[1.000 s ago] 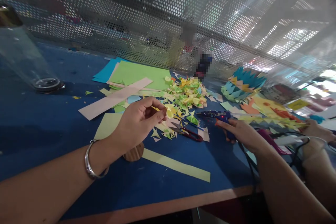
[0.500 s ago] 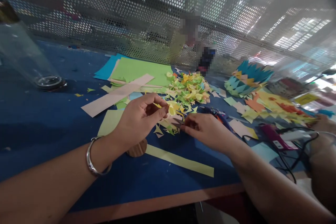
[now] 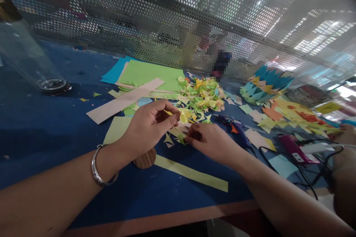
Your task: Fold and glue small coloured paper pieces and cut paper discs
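My left hand (image 3: 151,122), with a silver bangle at the wrist, pinches a small curled yellow paper piece (image 3: 183,117) between thumb and fingertips. Close to its right, my right hand (image 3: 207,137) is low over the cut paper scraps (image 3: 168,139), fingers bent and closed. What those fingers hold, if anything, is hidden. Beyond both hands lies a heap of small folded paper pieces (image 3: 205,94) in yellow, green and orange. A pale yellow paper strip (image 3: 191,173) and a round wooden piece (image 3: 145,158) lie nearer me.
Green paper sheets (image 3: 155,72) and a pink strip (image 3: 125,100) lie behind my left hand. A glass bottle (image 3: 30,55) stands left. On the right are a glue gun (image 3: 239,133), a teal paper crown (image 3: 267,85), a purple power strip (image 3: 296,149) with cables and another person's arm (image 3: 345,155).
My right hand has shifted slightly left and down; the pointed metal tips seen at its fingers earlier are now hidden. My left hand still holds the yellow piece, almost unmoved.
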{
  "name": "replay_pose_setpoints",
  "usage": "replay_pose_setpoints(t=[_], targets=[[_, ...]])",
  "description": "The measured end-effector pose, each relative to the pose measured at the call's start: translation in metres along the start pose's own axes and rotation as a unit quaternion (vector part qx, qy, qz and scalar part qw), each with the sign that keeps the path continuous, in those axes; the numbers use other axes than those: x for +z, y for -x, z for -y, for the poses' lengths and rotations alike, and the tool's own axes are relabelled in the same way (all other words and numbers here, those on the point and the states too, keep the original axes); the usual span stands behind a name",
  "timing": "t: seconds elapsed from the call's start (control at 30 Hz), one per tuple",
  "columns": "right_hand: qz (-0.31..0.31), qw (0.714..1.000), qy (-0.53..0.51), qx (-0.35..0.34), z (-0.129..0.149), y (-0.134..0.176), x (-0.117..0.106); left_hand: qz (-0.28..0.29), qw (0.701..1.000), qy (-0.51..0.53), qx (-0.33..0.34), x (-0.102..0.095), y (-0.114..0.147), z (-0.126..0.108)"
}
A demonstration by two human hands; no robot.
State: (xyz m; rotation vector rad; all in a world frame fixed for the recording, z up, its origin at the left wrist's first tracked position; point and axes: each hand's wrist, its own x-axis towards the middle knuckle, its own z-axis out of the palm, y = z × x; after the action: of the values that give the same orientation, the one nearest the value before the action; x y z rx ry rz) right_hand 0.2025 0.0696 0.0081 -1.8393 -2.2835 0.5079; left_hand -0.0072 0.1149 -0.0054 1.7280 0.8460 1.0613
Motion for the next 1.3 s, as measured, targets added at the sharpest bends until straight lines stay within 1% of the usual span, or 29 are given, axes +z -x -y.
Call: replay_pose_setpoints(t=[0.13,0.27,0.37,0.57,0.8,0.97,1.03,1.13,1.23,1.3], targets=[[0.009,0.999,-0.039,0.009,-0.003,0.001,-0.001,-0.009,0.999,0.027,-0.019,0.0,-0.003,0.0],[0.01,0.998,-0.063,0.007,-0.008,0.003,-0.003,-0.023,0.998,0.018,-0.055,0.0,-0.004,-0.008],[0.007,0.997,-0.082,0.002,-0.011,0.006,-0.004,-0.03,0.997,0.015,-0.067,0.002,-0.004,-0.012],[0.016,0.995,-0.101,-0.002,-0.011,0.01,-0.006,-0.024,0.998,0.02,-0.063,0.003,-0.005,-0.011],[0.016,0.998,-0.059,-0.034,-0.007,0.011,-0.006,-0.019,0.999,0.027,-0.041,0.002,-0.005,-0.004],[0.021,0.997,-0.053,-0.054,-0.009,0.014,-0.006,-0.007,0.999,0.031,-0.037,0.002,-0.004,0.0],[0.025,0.996,-0.065,-0.057,-0.01,0.014,-0.006,-0.002,0.999,0.03,-0.037,0.001,-0.003,0.0],[0.029,0.991,-0.116,-0.053,-0.013,0.016,-0.009,0.003,0.998,0.042,-0.04,0.001,-0.003,-0.001],[0.008,0.986,-0.16,-0.047,-0.015,0.018,-0.015,0.017,0.998,0.048,-0.046,0.002,-0.002,-0.002],[-0.037,0.981,-0.187,-0.047,-0.016,0.019,-0.018,0.03,0.997,0.049,-0.051,0.004,-0.001,-0.003]])
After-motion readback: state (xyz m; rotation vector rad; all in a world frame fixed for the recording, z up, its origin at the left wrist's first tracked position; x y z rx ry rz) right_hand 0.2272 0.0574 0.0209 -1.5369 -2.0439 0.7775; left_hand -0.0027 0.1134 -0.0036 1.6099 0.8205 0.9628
